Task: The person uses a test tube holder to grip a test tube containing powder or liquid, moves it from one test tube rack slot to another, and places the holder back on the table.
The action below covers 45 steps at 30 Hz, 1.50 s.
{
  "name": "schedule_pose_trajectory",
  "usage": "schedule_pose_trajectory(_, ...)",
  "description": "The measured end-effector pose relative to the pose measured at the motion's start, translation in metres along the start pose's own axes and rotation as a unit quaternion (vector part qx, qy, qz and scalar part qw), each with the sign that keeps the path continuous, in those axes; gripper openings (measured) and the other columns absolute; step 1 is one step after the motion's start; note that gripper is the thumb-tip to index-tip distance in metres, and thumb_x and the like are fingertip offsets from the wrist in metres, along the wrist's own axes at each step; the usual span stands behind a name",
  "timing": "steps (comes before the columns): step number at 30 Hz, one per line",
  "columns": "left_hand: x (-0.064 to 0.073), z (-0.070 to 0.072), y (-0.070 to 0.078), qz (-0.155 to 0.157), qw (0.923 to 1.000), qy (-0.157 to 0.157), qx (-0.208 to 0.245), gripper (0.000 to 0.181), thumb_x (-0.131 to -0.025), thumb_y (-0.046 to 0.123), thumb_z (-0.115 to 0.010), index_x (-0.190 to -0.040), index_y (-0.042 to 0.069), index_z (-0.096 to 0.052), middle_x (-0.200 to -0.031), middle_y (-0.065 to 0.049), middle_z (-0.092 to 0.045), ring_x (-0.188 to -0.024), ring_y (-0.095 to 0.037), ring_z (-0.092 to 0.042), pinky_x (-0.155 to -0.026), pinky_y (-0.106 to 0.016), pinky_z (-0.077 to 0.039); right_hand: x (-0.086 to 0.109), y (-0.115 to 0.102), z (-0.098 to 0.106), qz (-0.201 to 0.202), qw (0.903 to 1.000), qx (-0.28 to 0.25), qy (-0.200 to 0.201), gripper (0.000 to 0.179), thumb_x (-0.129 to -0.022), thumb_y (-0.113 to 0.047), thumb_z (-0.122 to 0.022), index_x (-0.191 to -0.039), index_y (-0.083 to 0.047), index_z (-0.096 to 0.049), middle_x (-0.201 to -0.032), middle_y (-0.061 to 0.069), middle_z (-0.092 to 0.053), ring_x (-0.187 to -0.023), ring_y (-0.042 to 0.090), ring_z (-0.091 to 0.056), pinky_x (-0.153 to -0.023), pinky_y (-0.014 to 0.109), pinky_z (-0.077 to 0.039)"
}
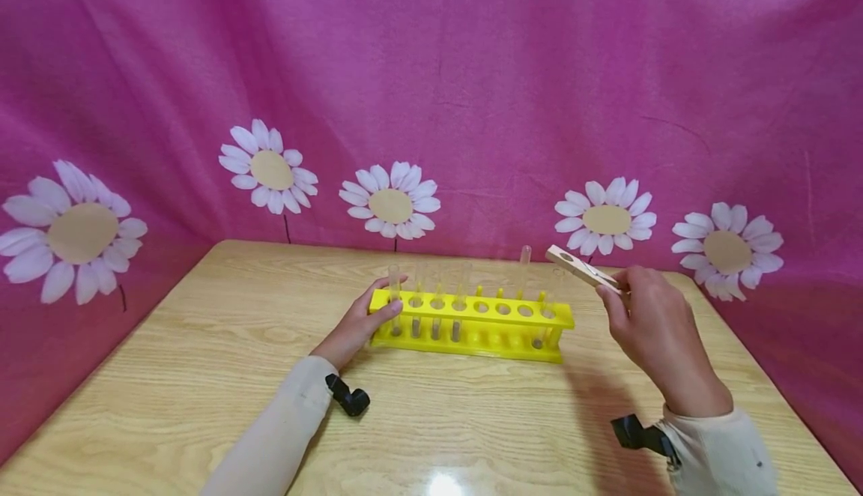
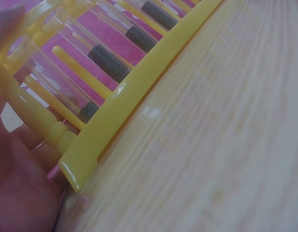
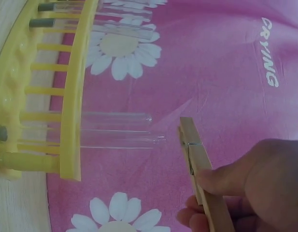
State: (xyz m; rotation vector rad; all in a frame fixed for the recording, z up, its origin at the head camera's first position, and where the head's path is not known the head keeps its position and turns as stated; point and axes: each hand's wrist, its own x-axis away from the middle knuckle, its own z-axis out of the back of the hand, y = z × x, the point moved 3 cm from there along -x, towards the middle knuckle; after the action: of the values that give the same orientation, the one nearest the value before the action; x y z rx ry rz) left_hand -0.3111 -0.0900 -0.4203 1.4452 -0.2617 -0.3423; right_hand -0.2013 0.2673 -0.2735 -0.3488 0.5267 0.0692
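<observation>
A yellow test tube rack (image 1: pixel 465 348) stands on the table. My left hand (image 1: pixel 357 329) grips its left end, thumb over the top rail. Several glass test tubes (image 1: pixel 456 327) stand in the left holes with dark grey matter (image 2: pixel 107 63) at the bottom. Another such tube (image 1: pixel 538 335) stands in the far right hole, and a tube that looks empty (image 1: pixel 525 260) sits upside down on a back peg. My right hand (image 1: pixel 657 331) pinches a wooden test tube holder (image 3: pixel 199 154) by its rear end. Its tip is apart from the right-end tube's mouth (image 3: pixel 158 139).
The rack stands on a light wooden table (image 1: pixel 202 376). A pink cloth (image 1: pixel 472 69) with printed daisies hangs behind it and at both sides. Black wrist cameras sit on the left sleeve (image 1: pixel 270 428) and right sleeve (image 1: pixel 721 455).
</observation>
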Motion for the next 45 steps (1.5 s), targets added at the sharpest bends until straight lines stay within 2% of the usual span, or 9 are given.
schedule_pose_trajectory(5, 0.002, 0.0, 0.001, 0.003, 1.0, 0.0, 0.0, 0.057, -0.092, 0.049, -0.061, -0.143, 0.042, -0.038, -0.136, 0.004, -0.051, -0.118, -0.02, -0.052, -0.106, -0.043, -0.035, 0.0, -0.002, -0.001, -0.008, 0.9999, 0.0, -0.009, 0.019, -0.089, -0.01, -0.068, -0.092, 0.005, -0.057, -0.073, 0.012, -0.051, -0.061, 0.025, -0.043, -0.049, 0.032, -0.036)
schedule_pose_trajectory(10, 0.004, 0.0, 0.003, -0.005, 1.0, 0.002, -0.004, 0.054, -0.092, 0.048, -0.06, -0.142, 0.044, -0.039, -0.137, 0.007, -0.05, -0.119, -0.02, -0.052, -0.107, -0.045, -0.033, 0.001, -0.003, 0.0, -0.013, 0.9997, -0.004, -0.019, 0.018, -0.088, -0.011, -0.069, -0.089, 0.003, -0.058, -0.072, 0.011, -0.052, -0.06, 0.024, -0.044, -0.049, 0.031, -0.035)
schedule_pose_trajectory(18, 0.002, -0.001, 0.002, 0.001, 1.0, -0.002, 0.002, 0.052, -0.092, 0.048, -0.06, -0.14, 0.046, -0.04, -0.136, 0.005, -0.051, -0.118, -0.02, -0.052, -0.107, -0.044, -0.033, 0.001, -0.002, -0.005, -0.028, 0.9973, 0.001, -0.068, 0.019, -0.088, -0.014, -0.069, -0.09, 0.003, -0.058, -0.072, 0.01, -0.053, -0.061, 0.024, -0.045, -0.05, 0.032, -0.038)
schedule_pose_trajectory(28, 0.003, -0.001, 0.003, 0.0, 1.0, 0.002, -0.003, 0.052, -0.092, 0.049, -0.06, -0.14, 0.046, -0.04, -0.134, 0.004, -0.052, -0.117, -0.021, -0.052, -0.106, -0.044, -0.034, 0.0, -0.001, -0.009, -0.035, 0.9953, 0.002, -0.09, 0.019, -0.089, -0.014, -0.068, -0.09, 0.003, -0.059, -0.07, 0.01, -0.053, -0.062, 0.024, -0.046, -0.052, 0.032, -0.04)
schedule_pose_trajectory(33, 0.001, -0.001, 0.003, -0.002, 1.0, -0.002, -0.002, 0.054, -0.092, 0.049, -0.06, -0.141, 0.044, -0.04, -0.135, 0.004, -0.052, -0.118, -0.02, -0.052, -0.106, -0.043, -0.034, 0.0, 0.0, -0.011, -0.047, 0.9921, -0.005, -0.116, 0.021, -0.091, -0.015, -0.065, -0.096, 0.004, -0.058, -0.07, 0.009, -0.055, -0.062, 0.023, -0.047, -0.053, 0.032, -0.04)
schedule_pose_trajectory(40, 0.001, 0.001, 0.002, -0.009, 1.0, -0.002, -0.003, 0.057, -0.092, 0.048, -0.06, -0.144, 0.04, -0.038, -0.136, 0.005, -0.05, -0.119, -0.021, -0.052, -0.107, -0.045, -0.033, -0.001, -0.002, -0.011, -0.032, 0.9893, -0.001, -0.142, 0.04, -0.093, -0.013, -0.064, -0.128, 0.004, -0.058, -0.073, 0.007, -0.06, -0.06, 0.022, -0.045, -0.052, 0.031, -0.038)
schedule_pose_trajectory(45, 0.001, 0.0, 0.002, 0.0, 1.0, 0.002, -0.005, 0.058, -0.091, 0.05, -0.061, -0.144, 0.041, -0.038, -0.137, 0.007, -0.05, -0.119, -0.02, -0.05, -0.108, -0.045, -0.032, 0.001, -0.002, -0.012, -0.012, 0.9877, 0.005, -0.156, 0.034, -0.092, -0.013, -0.065, -0.121, 0.004, -0.063, -0.069, 0.005, -0.056, -0.059, 0.021, -0.044, -0.052, 0.031, -0.035)
